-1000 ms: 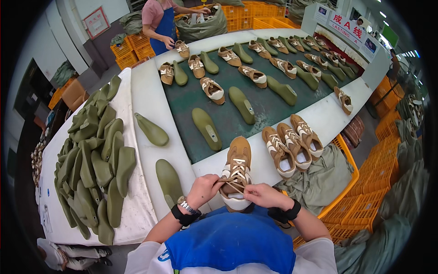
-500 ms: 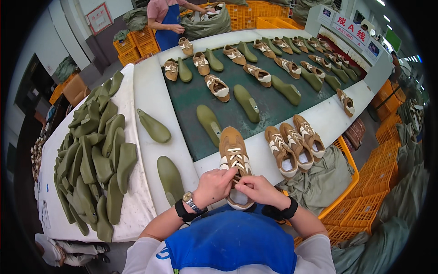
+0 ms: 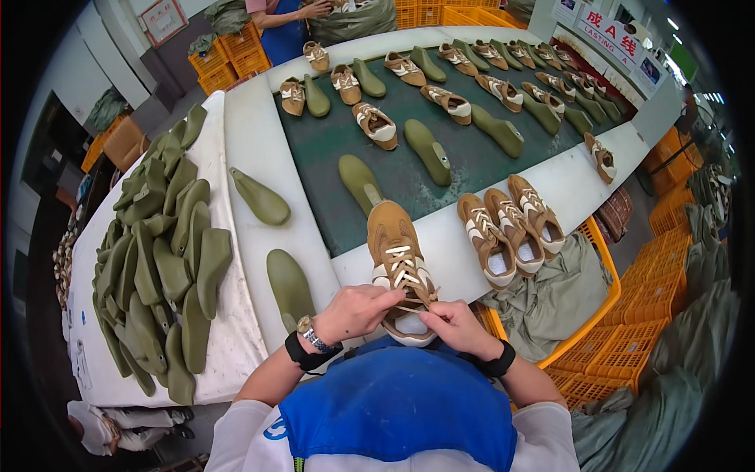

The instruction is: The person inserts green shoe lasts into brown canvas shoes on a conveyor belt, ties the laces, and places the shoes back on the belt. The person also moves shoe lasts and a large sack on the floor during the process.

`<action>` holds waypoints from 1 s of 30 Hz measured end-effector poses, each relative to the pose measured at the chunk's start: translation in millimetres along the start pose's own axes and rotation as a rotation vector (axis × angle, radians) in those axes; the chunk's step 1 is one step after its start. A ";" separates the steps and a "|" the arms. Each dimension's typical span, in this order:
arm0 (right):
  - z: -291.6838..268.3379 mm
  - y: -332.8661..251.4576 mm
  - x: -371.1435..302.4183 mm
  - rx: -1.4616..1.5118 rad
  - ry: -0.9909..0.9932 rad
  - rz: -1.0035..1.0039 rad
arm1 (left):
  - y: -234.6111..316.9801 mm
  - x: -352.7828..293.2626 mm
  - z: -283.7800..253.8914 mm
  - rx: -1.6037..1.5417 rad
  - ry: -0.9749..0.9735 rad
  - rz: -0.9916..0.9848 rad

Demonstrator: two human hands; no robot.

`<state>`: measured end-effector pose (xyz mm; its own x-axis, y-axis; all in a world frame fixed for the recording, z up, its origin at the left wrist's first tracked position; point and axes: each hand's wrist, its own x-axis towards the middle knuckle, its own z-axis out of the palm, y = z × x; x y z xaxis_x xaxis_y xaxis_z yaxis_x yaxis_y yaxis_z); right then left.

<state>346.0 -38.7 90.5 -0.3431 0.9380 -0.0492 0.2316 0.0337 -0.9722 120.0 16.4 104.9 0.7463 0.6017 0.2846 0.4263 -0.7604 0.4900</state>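
I've got the left hand [image 3: 358,312] and right hand [image 3: 464,326] pinching pale laces [image 3: 403,267] on this suede-like brown shoe [image 3: 390,226], near edge of the counter [image 3: 447,263]! Beyond, smooth olive forms [image 3: 427,149]; a white sign [image 3: 607,36] carries red lettering.

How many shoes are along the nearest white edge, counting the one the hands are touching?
5. The nearest shoe has the left hand and right hand at its laces; rightward, a left shoe, middle shoe and right shoe stand together; a lone shoe is farther right.
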 end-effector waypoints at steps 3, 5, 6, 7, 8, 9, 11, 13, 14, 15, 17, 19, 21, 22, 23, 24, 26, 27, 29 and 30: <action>-1.5 -2.6 3.7 -0.102 0.044 -0.096 | 1.3 5.4 4.7 0.050 0.017 -0.027; -1.0 -6.6 6.2 -0.297 0.063 -0.194 | 3.1 8.7 7.8 0.052 0.048 -0.068; -0.8 -8.8 7.0 -0.334 0.114 -0.182 | 3.4 10.6 8.5 0.040 0.063 -0.096; -0.5 -10.5 7.8 -0.373 0.157 -0.162 | 3.4 11.7 8.8 0.031 0.065 -0.132; 0.2 -11.5 9.1 -0.417 0.207 -0.145 | 3.1 12.2 8.3 0.024 0.063 -0.119; 1.4 -11.8 10.4 -0.442 0.216 -0.136 | 2.6 12.4 7.6 0.018 0.045 -0.114; 5.8 -10.4 13.5 -0.510 0.233 -0.090 | 2.1 12.2 6.3 -0.013 0.020 -0.116; 9.4 -7.3 13.7 -0.501 0.268 -0.118 | 2.5 11.3 5.2 -0.057 -0.004 -0.133; 11.3 -5.5 13.8 -0.511 0.267 -0.054 | 2.7 11.3 4.6 -0.090 -0.004 -0.163; 13.7 -3.6 14.5 -0.537 0.326 -0.174 | 2.8 11.1 4.2 -0.125 -0.015 -0.189; 19.4 -0.4 16.6 -0.616 0.424 -0.294 | 4.0 12.0 4.4 -0.181 -0.021 -0.219; 21.8 2.0 19.7 -0.657 0.451 -0.339 | 5.9 13.0 5.3 -0.217 -0.023 -0.230; 23.5 3.1 22.5 -0.665 0.476 -0.362 | 7.1 13.5 5.0 -0.247 -0.020 -0.218; 24.4 3.2 22.8 -0.655 0.487 -0.360 | 7.5 13.7 4.9 -0.259 -0.027 -0.223; 24.6 3.1 23.1 -0.644 0.499 -0.356 | 7.8 13.6 4.4 -0.270 -0.024 -0.184; 25.0 3.0 22.9 -0.655 0.514 -0.362 | 8.0 13.0 3.9 -0.280 -0.024 -0.158; 25.4 2.9 21.6 -0.668 0.539 -0.375 | 8.1 11.3 1.7 -0.281 -0.042 -0.115; 25.8 3.0 21.0 -0.686 0.552 -0.381 | 7.9 10.0 -0.1 -0.272 -0.061 -0.096; 26.4 4.2 20.2 -0.717 0.557 -0.377 | 7.6 8.2 -2.6 -0.270 -0.080 -0.056; 26.7 5.6 20.5 -0.684 0.579 -0.409 | 7.7 7.6 -3.2 -0.277 -0.078 -0.037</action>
<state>315.9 -28.5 77.9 -0.0580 0.8276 0.5583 0.7340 0.4144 -0.5380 127.3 15.9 113.5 0.7745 0.5990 0.2032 0.3064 -0.6363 0.7080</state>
